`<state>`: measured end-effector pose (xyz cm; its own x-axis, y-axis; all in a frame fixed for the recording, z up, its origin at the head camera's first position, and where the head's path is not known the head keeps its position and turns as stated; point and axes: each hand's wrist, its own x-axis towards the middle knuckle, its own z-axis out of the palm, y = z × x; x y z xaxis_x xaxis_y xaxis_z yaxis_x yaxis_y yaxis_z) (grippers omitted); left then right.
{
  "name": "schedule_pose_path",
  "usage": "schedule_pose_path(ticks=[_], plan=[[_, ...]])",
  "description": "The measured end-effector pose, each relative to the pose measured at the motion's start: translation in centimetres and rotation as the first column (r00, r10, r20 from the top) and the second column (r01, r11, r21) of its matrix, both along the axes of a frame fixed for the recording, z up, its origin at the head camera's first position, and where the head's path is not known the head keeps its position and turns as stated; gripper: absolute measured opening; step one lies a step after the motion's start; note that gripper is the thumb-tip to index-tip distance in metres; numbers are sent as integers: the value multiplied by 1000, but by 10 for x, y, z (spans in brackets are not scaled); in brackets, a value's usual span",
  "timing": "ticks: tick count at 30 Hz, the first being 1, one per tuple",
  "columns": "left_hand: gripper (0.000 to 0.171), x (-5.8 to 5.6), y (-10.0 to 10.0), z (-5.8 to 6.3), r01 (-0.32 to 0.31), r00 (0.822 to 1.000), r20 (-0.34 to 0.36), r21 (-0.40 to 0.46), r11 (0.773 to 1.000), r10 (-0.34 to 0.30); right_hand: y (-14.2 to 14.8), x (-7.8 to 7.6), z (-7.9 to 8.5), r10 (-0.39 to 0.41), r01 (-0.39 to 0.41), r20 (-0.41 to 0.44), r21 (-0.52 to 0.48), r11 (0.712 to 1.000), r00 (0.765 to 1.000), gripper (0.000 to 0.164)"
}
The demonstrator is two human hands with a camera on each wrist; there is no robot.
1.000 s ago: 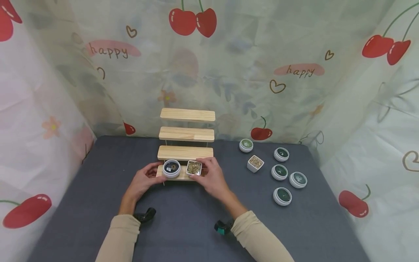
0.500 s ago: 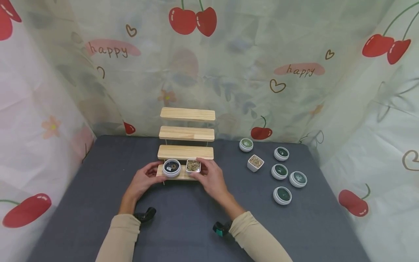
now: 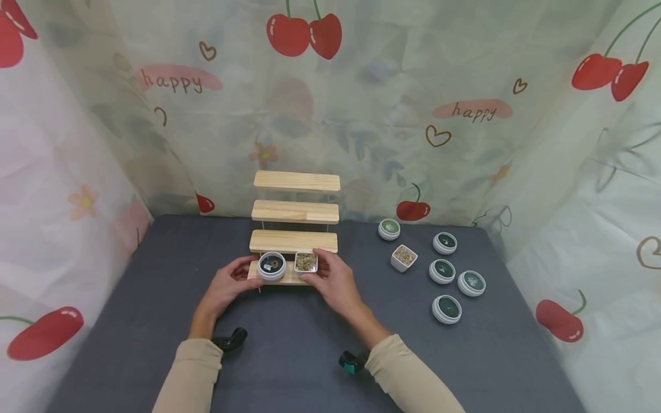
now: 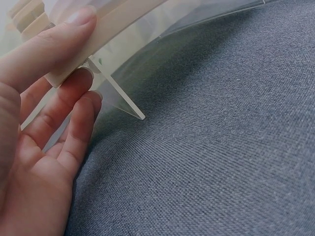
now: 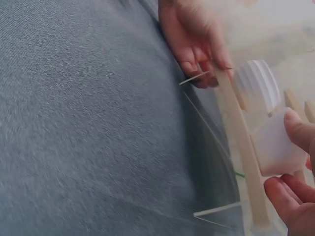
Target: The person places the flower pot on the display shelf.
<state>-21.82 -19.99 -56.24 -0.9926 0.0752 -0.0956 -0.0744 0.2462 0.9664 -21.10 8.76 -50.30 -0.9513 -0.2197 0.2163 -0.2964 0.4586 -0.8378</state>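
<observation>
A wooden riser with several stepped shelves (image 3: 294, 241) stands before the person. My left hand (image 3: 226, 285) grips the left end of the lowest shelf (image 4: 123, 22), thumb above and fingers beneath the board. Right beside that thumb, a round white ribbed pot (image 3: 271, 266) with a dark top sits on the shelf. My right hand (image 3: 338, 285) pinches a small square white pot (image 3: 306, 262) filled with tan gravel-like bits. In the right wrist view this square pot (image 5: 278, 147) is at the lowest board, with thumb and fingertips (image 5: 280, 194) around it.
On the dark cloth to the right stand several round white pots (image 3: 447, 310) with green tops and another square white pot (image 3: 404, 258). Clear leg panels (image 5: 216, 210) hold up the riser. A patterned curtain (image 3: 361, 115) hangs behind and at both sides.
My right hand has shifted the square pot very slightly back on the lowest shelf. The left hand keeps its place at the shelf's end.
</observation>
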Motion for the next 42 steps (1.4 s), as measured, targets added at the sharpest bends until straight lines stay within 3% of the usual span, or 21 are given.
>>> schedule_pose_path(ticks=[7,15,24,32,42], plan=[[77,0,0,0,-3,1000,-3,5,1000,3,19,0,13,46,-46,41,-14,999,998,69],[78,0,2,-2,-3,1000,8,14,1000,3,57,-2,28,46,-46,-18,-8,999,999,71],[77,-1,1,-5,-14,1000,6,3,1000,14,114,2,39,-30,33,-84,34,999,996,74],[78,-2,2,-2,0,1000,-7,-2,1000,0,175,7,43,-111,126,-107,140,982,988,77],[78,0,2,-2,-6,1000,12,-7,1000,6,230,21,26,-201,208,-53,253,945,978,80]])
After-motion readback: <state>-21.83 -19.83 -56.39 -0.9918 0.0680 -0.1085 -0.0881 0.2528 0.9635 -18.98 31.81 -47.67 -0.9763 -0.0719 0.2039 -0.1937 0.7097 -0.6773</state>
